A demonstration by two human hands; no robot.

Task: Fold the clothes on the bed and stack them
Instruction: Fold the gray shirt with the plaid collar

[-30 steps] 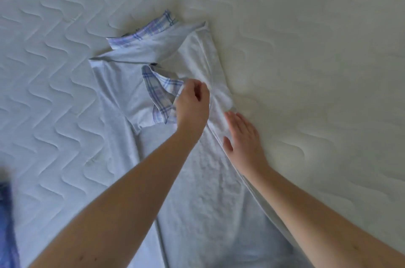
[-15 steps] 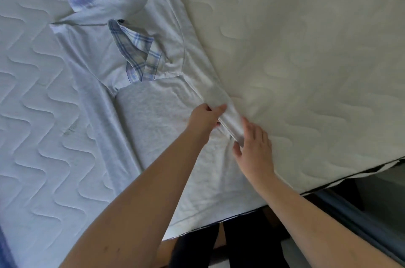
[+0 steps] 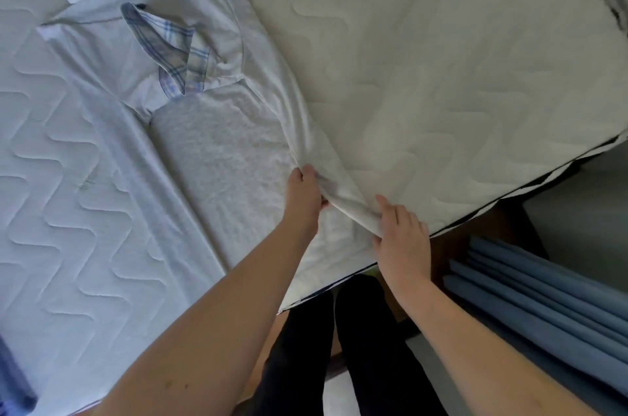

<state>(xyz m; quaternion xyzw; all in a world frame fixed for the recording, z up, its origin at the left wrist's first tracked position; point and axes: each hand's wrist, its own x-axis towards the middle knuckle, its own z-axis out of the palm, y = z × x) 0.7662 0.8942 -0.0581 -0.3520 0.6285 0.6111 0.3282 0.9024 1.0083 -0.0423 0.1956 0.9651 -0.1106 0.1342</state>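
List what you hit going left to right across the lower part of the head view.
Dark blue cloth at the bed's corner → light grey collared shirt → left hand → right hand → folded blue curtain fabric.

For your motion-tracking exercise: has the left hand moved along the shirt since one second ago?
Yes. The left hand has moved from beside the plaid collar down the shirt toward its hem.

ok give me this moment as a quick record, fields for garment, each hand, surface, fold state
garment: pale grey shirt with plaid collar, lying on the bed
left hand: grips the shirt's right-side fold
right hand: pinches the same fold nearer the hem
surface: quilted mattress
fold state: both long sides turned in, not yet folded lengthwise
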